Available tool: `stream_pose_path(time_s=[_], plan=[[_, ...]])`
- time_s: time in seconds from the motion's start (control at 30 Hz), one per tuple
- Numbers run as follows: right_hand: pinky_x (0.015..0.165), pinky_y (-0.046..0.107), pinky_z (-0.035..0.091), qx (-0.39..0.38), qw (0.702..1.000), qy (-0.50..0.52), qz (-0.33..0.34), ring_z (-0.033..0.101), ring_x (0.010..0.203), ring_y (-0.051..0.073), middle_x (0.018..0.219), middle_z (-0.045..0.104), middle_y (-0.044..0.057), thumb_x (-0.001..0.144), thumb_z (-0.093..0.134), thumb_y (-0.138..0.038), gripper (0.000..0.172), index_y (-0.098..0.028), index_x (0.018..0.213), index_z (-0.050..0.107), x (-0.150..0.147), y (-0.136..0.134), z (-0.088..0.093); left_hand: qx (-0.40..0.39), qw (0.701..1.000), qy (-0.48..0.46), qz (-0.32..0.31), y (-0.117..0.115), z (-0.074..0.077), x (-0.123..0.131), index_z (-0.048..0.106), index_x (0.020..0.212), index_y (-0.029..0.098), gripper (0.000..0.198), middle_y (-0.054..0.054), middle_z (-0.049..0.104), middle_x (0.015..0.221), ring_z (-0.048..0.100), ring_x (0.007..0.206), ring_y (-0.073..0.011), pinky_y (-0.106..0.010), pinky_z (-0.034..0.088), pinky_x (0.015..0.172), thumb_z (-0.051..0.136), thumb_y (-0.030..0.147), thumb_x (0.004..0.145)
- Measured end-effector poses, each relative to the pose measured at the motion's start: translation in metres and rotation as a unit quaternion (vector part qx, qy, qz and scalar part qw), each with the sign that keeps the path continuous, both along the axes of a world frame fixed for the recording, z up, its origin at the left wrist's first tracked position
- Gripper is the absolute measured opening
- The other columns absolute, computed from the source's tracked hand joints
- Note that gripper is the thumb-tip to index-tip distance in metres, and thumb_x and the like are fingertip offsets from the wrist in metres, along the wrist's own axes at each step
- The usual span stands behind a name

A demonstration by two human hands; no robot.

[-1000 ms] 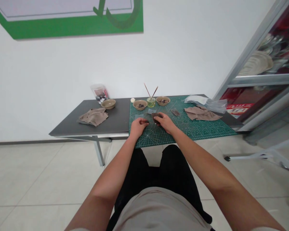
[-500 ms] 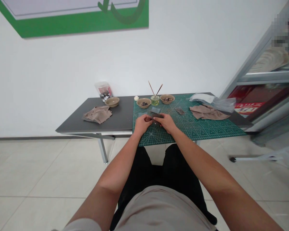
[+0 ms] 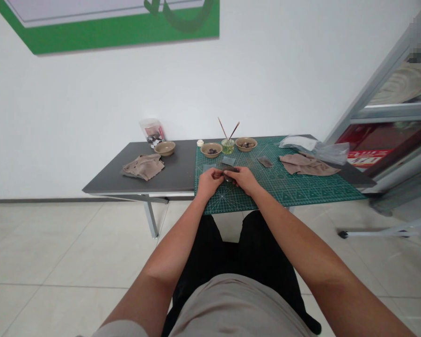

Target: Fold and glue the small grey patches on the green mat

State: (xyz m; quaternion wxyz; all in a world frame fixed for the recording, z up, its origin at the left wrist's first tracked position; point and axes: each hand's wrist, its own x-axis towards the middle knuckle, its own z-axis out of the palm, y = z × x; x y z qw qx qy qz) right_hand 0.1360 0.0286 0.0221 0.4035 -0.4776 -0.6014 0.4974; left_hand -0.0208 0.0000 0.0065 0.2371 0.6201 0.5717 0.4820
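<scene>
Above the green cutting mat (image 3: pixel 280 189), my left hand (image 3: pixel 209 181) and my right hand (image 3: pixel 244 179) meet with their fingertips close together. Between the fingers of my right hand is a dark, thin piece (image 3: pixel 230 170), like a small sheet. My left hand's fingers are pinched at its left side; what they grip is too small to make out. Just behind the hands lie a blue-grey square (image 3: pixel 228 160) and another bluish piece (image 3: pixel 209 167), partly behind my left hand. A dark grey scrap (image 3: pixel 265 162) rests to the right.
Along the back stand two bowls of dark pieces (image 3: pixel 211 150) (image 3: pixel 246 144), a glass with two brushes (image 3: pixel 228 146) and a white cap (image 3: pixel 200 142). Cloths lie left (image 3: pixel 143 167) and right (image 3: pixel 307 164), near a plastic bag (image 3: pixel 323 150). An empty-looking bowl (image 3: pixel 164 148) and jar (image 3: pixel 152 133) stand left.
The view has shifted slightly, so the table appears a little further right. Both hands stay together, and the dark piece between them looks slightly turned.
</scene>
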Motion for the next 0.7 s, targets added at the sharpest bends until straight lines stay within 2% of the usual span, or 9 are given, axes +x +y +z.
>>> stream_pose_path(time_s=[0.13, 0.37, 0.57, 0.7], plan=[[0.038, 0.023, 0.031, -0.006, 1.0, 0.006, 0.009, 0.043, 0.041, 0.009, 0.052, 0.057, 0.0, 0.073, 0.07, -0.04, 0.027, -0.013, 0.076, 0.068, -0.001, 0.0, -0.001, -0.005, 0.999, -0.042, 0.004, 0.0, -0.001, 0.0, 0.067, 0.083, 0.017, 0.012, -0.002, 0.072, 0.079, 0.066, 0.071, -0.0146, -0.027, 0.052, 0.07, 0.07, 0.022, 0.072], [0.04, 0.023, 0.029, 0.032, 0.999, -0.02, -0.039, 0.042, 0.041, 0.009, 0.051, 0.056, -0.001, 0.072, 0.069, -0.042, 0.029, -0.014, 0.075, 0.07, -0.006, 0.004, -0.011, 0.003, 0.999, 0.041, -0.011, -0.003, -0.001, 0.001, 0.067, 0.082, 0.018, 0.007, 0.001, 0.068, 0.073, 0.062, 0.067, -0.0131, -0.025, 0.048, 0.067, 0.065, 0.018, 0.075], [0.041, 0.022, 0.028, 0.022, 1.0, 0.012, -0.008, 0.044, 0.043, 0.009, 0.055, 0.058, -0.001, 0.071, 0.069, -0.04, 0.029, -0.013, 0.082, 0.071, -0.002, 0.004, -0.014, -0.002, 1.0, 0.008, 0.01, -0.004, -0.001, 0.001, 0.068, 0.083, 0.018, 0.008, 0.0, 0.069, 0.074, 0.062, 0.067, -0.0133, -0.026, 0.049, 0.067, 0.066, 0.021, 0.075], [0.042, 0.022, 0.031, 0.025, 0.999, 0.025, -0.013, 0.045, 0.044, 0.009, 0.055, 0.058, -0.001, 0.07, 0.07, -0.039, 0.028, -0.013, 0.079, 0.07, -0.002, 0.007, -0.019, -0.009, 1.0, 0.023, -0.008, -0.004, 0.001, 0.001, 0.068, 0.082, 0.018, 0.007, 0.001, 0.069, 0.074, 0.062, 0.067, -0.0131, -0.026, 0.049, 0.068, 0.066, 0.02, 0.075]])
